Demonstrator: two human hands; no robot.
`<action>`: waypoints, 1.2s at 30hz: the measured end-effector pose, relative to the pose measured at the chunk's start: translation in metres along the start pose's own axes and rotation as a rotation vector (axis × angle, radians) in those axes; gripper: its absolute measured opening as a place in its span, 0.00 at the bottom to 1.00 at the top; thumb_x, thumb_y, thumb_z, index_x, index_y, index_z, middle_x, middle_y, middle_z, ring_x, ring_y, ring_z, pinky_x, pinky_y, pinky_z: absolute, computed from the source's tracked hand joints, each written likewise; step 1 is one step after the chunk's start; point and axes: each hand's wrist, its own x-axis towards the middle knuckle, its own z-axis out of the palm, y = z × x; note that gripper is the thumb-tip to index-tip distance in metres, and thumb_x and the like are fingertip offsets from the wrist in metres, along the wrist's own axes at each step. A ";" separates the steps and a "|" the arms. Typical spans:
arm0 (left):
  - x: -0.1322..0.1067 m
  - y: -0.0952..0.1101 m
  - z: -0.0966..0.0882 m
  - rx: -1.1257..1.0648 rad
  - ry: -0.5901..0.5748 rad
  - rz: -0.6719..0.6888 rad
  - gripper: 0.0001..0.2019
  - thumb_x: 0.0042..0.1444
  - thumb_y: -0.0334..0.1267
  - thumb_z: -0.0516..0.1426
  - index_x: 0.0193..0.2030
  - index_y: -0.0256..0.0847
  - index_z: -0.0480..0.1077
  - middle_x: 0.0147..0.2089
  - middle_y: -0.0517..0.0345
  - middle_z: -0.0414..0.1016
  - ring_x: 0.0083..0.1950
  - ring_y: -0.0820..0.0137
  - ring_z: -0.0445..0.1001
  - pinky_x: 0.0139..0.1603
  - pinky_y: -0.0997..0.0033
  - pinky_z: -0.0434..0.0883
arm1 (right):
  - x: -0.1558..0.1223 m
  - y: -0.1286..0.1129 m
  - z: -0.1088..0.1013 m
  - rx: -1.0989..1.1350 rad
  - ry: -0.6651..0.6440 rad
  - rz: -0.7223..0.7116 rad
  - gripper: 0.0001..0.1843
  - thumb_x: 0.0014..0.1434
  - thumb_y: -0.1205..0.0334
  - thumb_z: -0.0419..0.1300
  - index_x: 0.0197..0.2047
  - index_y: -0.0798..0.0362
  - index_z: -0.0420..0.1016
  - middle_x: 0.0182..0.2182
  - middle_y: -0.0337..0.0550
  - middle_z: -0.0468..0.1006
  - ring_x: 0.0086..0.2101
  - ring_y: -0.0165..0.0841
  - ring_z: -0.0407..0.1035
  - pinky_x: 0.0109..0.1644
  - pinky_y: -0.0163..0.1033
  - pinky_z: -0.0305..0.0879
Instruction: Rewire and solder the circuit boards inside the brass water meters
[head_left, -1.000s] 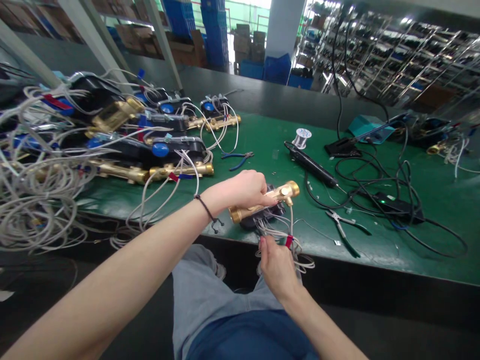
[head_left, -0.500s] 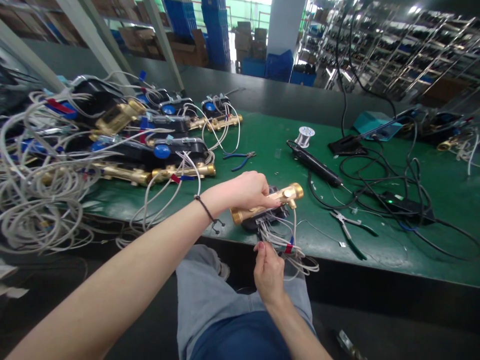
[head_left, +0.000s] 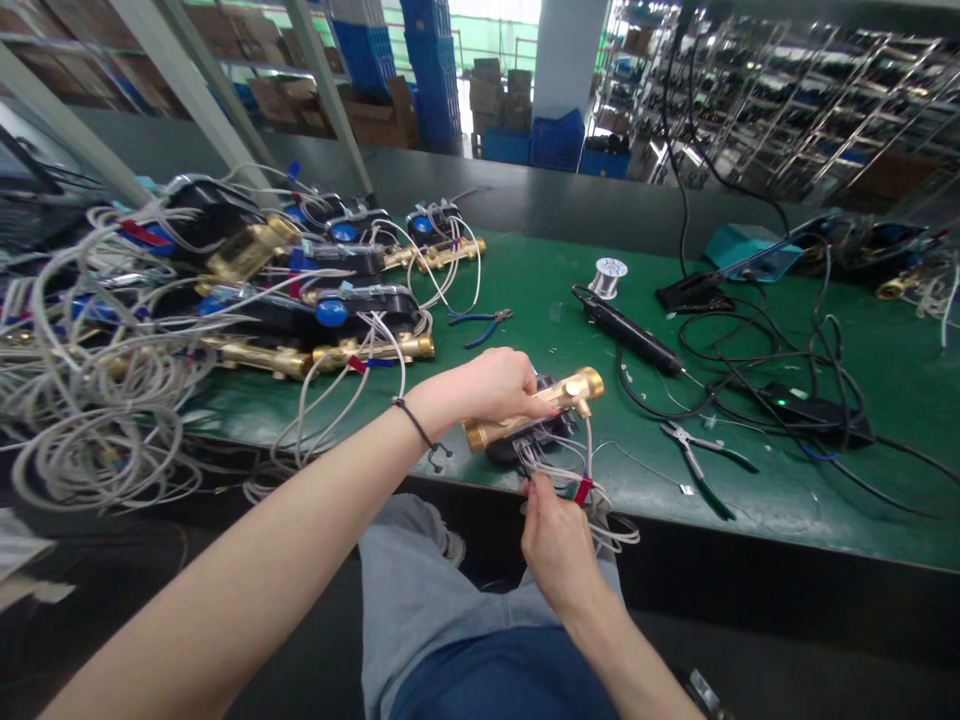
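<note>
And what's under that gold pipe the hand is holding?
Under the brass pipe sits a black casing, with pale wires beside it. The pipe and left hand hide its middle, so I can't tell what's there.

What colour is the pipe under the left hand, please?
The pipe is gold, clearest in the head view.

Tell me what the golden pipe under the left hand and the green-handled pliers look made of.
Golden pipe: probably brass, polished, given its yellow shine. Green-handled pliers: likely steel, with a grey metallic sheen; green grips perhaps plastic-coated.
</note>
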 end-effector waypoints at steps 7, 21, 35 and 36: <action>-0.002 -0.002 0.002 0.002 0.022 -0.002 0.27 0.51 0.61 0.51 0.22 0.38 0.74 0.16 0.59 0.63 0.18 0.74 0.55 0.21 0.71 0.51 | 0.017 -0.007 -0.045 -0.191 -0.144 -0.051 0.12 0.57 0.71 0.48 0.38 0.58 0.71 0.23 0.53 0.77 0.25 0.42 0.74 0.27 0.36 0.57; -0.007 0.002 -0.003 -0.055 0.026 -0.080 0.26 0.49 0.61 0.52 0.27 0.37 0.77 0.17 0.57 0.66 0.18 0.73 0.57 0.21 0.71 0.52 | 0.000 0.005 0.010 0.188 0.020 0.019 0.19 0.64 0.63 0.36 0.38 0.56 0.67 0.25 0.46 0.75 0.26 0.34 0.71 0.29 0.35 0.56; -0.002 0.004 0.003 0.030 0.061 -0.105 0.26 0.51 0.60 0.51 0.27 0.38 0.77 0.19 0.55 0.69 0.19 0.71 0.60 0.23 0.70 0.51 | 0.001 0.004 0.001 0.956 -0.067 0.237 0.20 0.60 0.45 0.47 0.30 0.53 0.67 0.15 0.32 0.58 0.17 0.24 0.52 0.21 0.31 0.47; -0.002 0.006 0.002 0.043 0.062 -0.105 0.25 0.51 0.59 0.51 0.26 0.38 0.77 0.19 0.54 0.70 0.20 0.71 0.60 0.23 0.70 0.51 | 0.001 0.002 -0.001 1.019 -0.092 0.270 0.20 0.59 0.45 0.48 0.30 0.53 0.66 0.14 0.30 0.56 0.16 0.24 0.50 0.20 0.31 0.45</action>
